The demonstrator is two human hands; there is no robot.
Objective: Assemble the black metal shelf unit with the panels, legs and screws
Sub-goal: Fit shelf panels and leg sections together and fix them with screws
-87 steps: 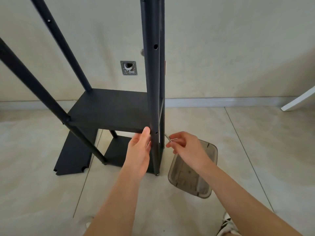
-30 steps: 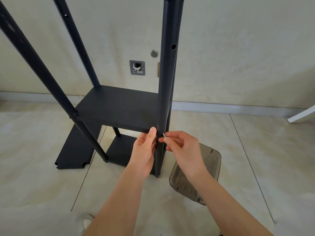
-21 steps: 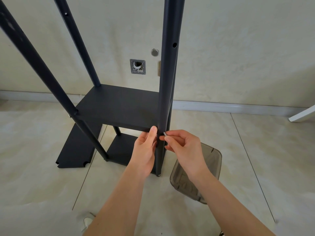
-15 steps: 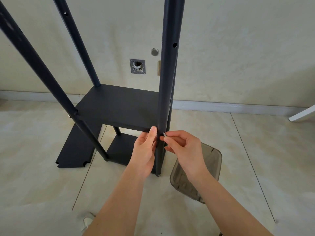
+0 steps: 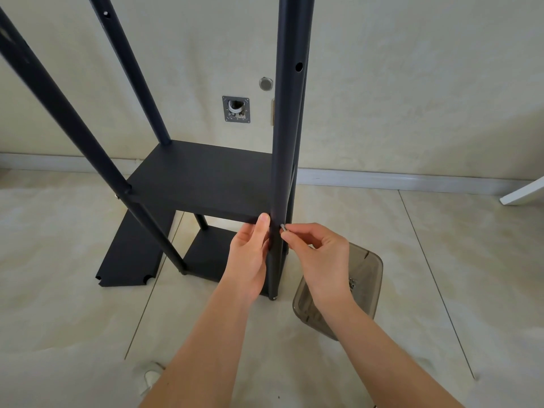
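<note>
Four black legs [image 5: 284, 148] rose through two mounted panels [image 5: 203, 179], a third panel [image 5: 129, 254] lying on the floor; left hand [image 5: 250, 254] gripped the near leg, right hand [image 5: 321, 260] fingers pinching one screw [image 5: 283, 227] against it.

You've got four black legs up: one front right [image 5: 284, 142], one front left [image 5: 59, 113], one back left [image 5: 132, 78], and a fourth [image 5: 297, 160] mostly hidden behind the front right one. Three black panels: two fixed between the legs, upper [image 5: 203, 184] and lower [image 5: 210, 254], plus one loose panel [image 5: 132, 254] flat on the floor. One screw [image 5: 283, 227], one smoky plastic tray [image 5: 365, 278], and two hands, left hand [image 5: 250, 254] and right hand [image 5: 321, 257].
</note>
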